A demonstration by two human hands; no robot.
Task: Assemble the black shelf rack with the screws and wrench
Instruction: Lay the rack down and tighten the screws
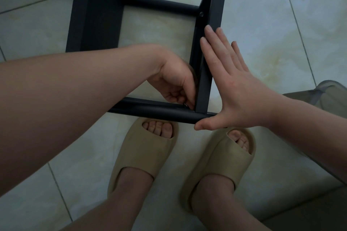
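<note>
The left forearm [65, 103] crosses the view closest to the lens. It ends in the left hand [174, 80], whose fingertips curl in and pinch a small silvery screw [185, 105]. The screw sits at the inner corner where a square post [205, 80] meets a round tube [150, 108]. The right hand [231, 88] is spread wide and flat. Its straight fingers lie along the outer face of the post and its thumb touches the tube's end, so it braces and grips nothing.

The black shelf rack [97, 15] lies flat on the floor, with the joint in hand at its near corner, just ahead of two tan sandals [146, 152].

The step looks like starting this screw by hand. To do it well, the flat hand should press the post square against the tube so the holes line up. The screw should go in straight and turn freely for a few threads before any tool is used. If it resists early, I would back it out, since it may be cross-threaded. A fitted screw head [201, 13] farther up the post suggests the joint above is done. No wrench is in view.

The floor [281, 24] is pale glossy tile with thin dark grout lines, and a dropped screw could roll on it. The light is dim. A grey object [328, 95] shows at the right edge, but I cannot tell what it is.
</note>
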